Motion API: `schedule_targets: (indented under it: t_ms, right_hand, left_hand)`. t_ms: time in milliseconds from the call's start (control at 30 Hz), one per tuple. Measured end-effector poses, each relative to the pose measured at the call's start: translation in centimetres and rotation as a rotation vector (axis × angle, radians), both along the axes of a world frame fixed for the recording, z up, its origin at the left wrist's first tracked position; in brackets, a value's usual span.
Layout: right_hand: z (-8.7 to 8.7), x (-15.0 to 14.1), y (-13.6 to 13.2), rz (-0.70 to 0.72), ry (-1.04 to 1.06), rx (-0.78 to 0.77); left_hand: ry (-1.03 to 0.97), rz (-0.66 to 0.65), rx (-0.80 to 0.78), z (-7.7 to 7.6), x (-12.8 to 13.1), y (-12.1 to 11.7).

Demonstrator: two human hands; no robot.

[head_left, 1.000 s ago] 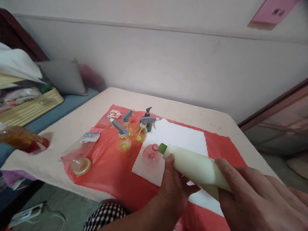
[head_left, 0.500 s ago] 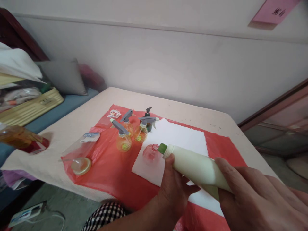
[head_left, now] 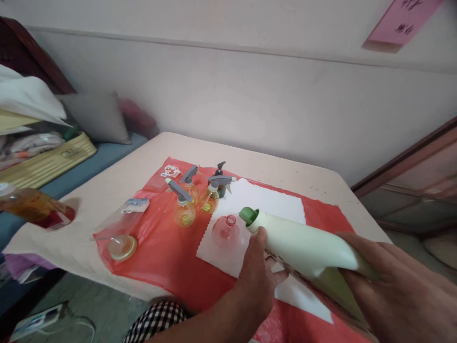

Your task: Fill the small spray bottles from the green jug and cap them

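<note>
With both hands I hold a large pale green plastic bottle (head_left: pixel 307 243), lying nearly level with its green spout (head_left: pixel 249 216) pointing left. My left hand (head_left: pixel 255 281) grips it under the neck, thumb against the collar. My right hand (head_left: pixel 400 281) is wrapped round its base end. Just left of the spout and apart from it, a small clear reddish bottle (head_left: pixel 225 232) stands with its mouth uncovered on a white scalloped sheet (head_left: pixel 274 197). Several small bottles stand beyond: three with grey trigger sprayers, including a yellowish spray bottle (head_left: pixel 184 213), and a dark pump bottle (head_left: pixel 221 178).
Red plastic sheeting (head_left: pixel 171 252) covers much of the table (head_left: pixel 303 174). Toward its left edge lie a clear packet (head_left: pixel 124 212) and a round lidded container (head_left: pixel 122 247). A bottle of amber liquid (head_left: pixel 39 207) stands farther left. Behind the table rises a wall (head_left: pixel 232 90).
The pale green bottle has moved right, drawing its spout away from the reddish bottle's mouth. It has turned slightly, showing more of the spout. Both hands moved with it.
</note>
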State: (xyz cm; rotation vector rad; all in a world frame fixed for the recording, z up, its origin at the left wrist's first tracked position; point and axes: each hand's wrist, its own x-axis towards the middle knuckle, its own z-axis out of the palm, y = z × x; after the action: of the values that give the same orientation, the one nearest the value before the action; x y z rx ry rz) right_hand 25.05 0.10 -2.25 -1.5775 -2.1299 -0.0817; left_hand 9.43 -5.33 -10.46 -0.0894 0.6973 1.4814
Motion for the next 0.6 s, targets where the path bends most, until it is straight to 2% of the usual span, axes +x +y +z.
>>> schedule_targets:
  t_ms: [67,133,267,367,433,500,600]
  right_hand:
    - [-0.4,1.1,1.4,-0.189,0.039,-0.114]
    - [-0.5,1.5,2.4,-0.354,0.176,-0.193]
    - [-0.5,0.4,2.7,-0.472,0.629,-0.233]
    - [-2.0,-1.4,3.1,-0.444,1.036,-0.217]
    - [-3.7,-3.0,3.7,-0.325,1.334,-0.278]
    - [-5.7,-4.8,4.3,-0.249,1.428,-0.339]
    - [-8.1,-7.9,4.7,-0.147,1.477,-0.353]
  left_hand:
    - [0.067,0.027,0.017,0.1,0.0,0.0]
    - [0.158,0.034,0.076,0.7,-0.3,-0.1]
    - [0.4,0.07,0.164,2.5,-2.1,-0.6]
    - [0.643,0.2,0.176,3.4,-4.6,-0.8]
    - [0.764,0.3,0.132,3.3,-6.3,-0.8]
    - [0.868,0.336,0.054,2.8,-8.0,-0.7]
    - [1.146,0.26,-0.074,1.5,-9.9,-0.5]
